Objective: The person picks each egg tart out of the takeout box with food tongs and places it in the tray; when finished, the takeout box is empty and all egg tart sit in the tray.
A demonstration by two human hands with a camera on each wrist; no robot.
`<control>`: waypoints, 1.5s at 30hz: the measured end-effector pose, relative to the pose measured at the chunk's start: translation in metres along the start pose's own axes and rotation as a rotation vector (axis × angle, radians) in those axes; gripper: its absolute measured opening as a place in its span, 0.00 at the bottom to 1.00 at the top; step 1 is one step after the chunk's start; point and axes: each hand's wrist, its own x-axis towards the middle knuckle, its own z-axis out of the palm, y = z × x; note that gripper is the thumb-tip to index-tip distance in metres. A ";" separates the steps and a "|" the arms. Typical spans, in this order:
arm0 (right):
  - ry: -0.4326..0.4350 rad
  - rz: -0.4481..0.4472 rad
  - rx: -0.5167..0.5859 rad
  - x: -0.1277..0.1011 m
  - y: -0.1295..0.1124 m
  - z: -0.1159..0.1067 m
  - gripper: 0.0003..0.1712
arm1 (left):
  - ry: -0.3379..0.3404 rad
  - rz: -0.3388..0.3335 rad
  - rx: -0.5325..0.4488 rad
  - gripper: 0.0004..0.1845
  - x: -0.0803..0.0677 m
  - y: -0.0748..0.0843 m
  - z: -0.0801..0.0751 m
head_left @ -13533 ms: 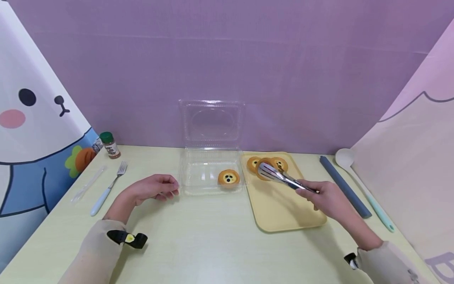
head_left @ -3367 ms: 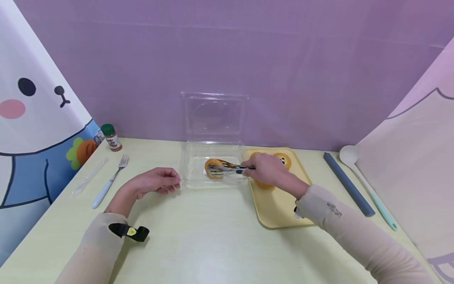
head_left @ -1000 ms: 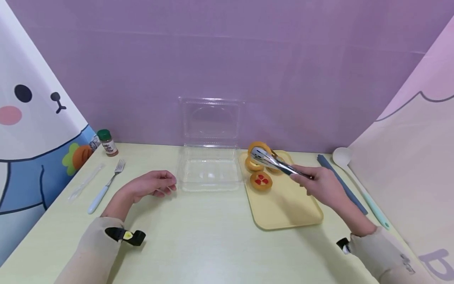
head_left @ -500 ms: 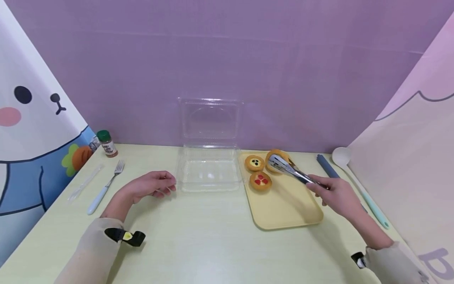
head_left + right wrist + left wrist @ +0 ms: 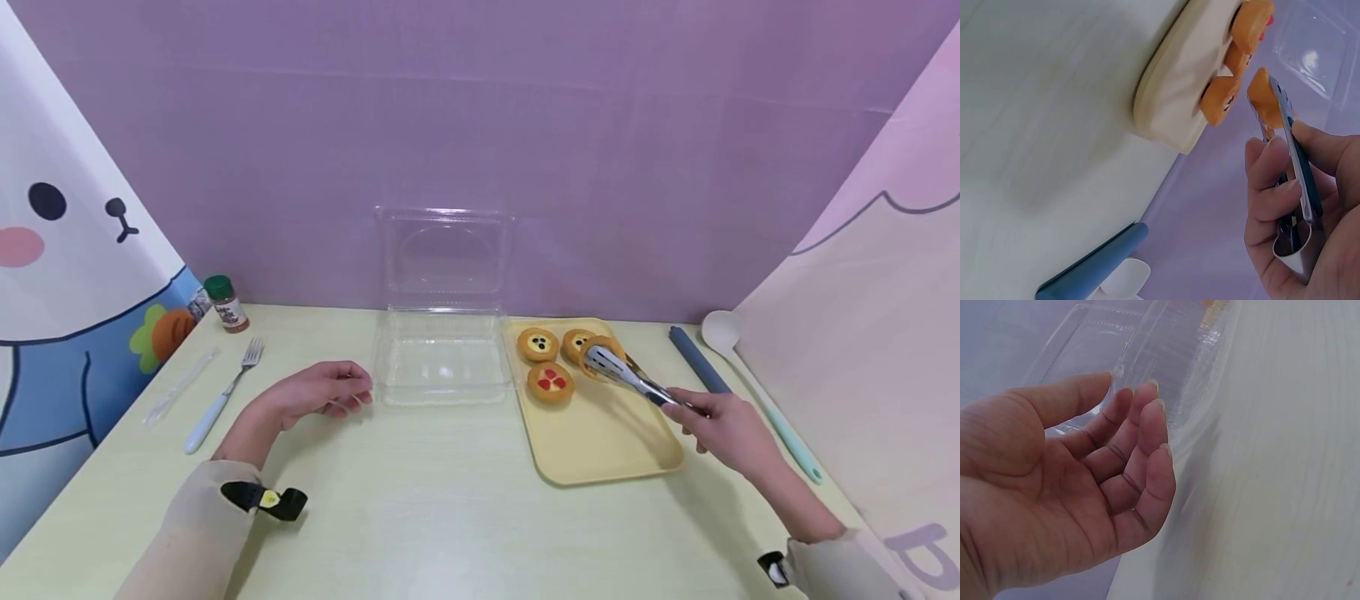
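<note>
My right hand [image 5: 733,429] grips metal tongs [image 5: 637,382], whose tips pinch a round egg tart [image 5: 1264,100]. In the right wrist view that tart is off the tray, apart from the others. It overlaps the back right of the yellow tray [image 5: 600,450] in the head view. On the tray sit two tarts with dark dots, one at the back left [image 5: 537,344] and one partly hidden [image 5: 574,342], plus a tart with red pieces [image 5: 551,382]. My left hand [image 5: 321,392], fingers loosely curled, holds nothing beside the front left corner of the open clear plastic container [image 5: 442,392].
A fork [image 5: 225,400], a thin clear wrapped item [image 5: 180,387] and a green-capped bottle [image 5: 227,304] are at the left. Right of the tray lie a dark blue bar [image 5: 697,360] and a white spoon [image 5: 723,332] with a mint handle. A purple backdrop [image 5: 450,125] stands behind.
Earlier a tart sat in the container, and the tongs took hold of one there. Over the last second the tongs carried a tart rightward and lower over the tray. My left hand stayed put.
</note>
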 end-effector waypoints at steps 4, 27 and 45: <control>-0.013 0.007 0.000 -0.001 0.004 0.002 0.29 | 0.004 -0.004 0.000 0.19 0.000 0.000 0.000; -0.076 0.050 0.015 -0.008 0.011 0.013 0.28 | 0.002 -0.007 -0.001 0.19 -0.001 0.002 0.000; -0.104 0.052 0.025 -0.007 0.013 0.015 0.30 | -0.001 -0.002 -0.008 0.19 -0.001 0.002 -0.001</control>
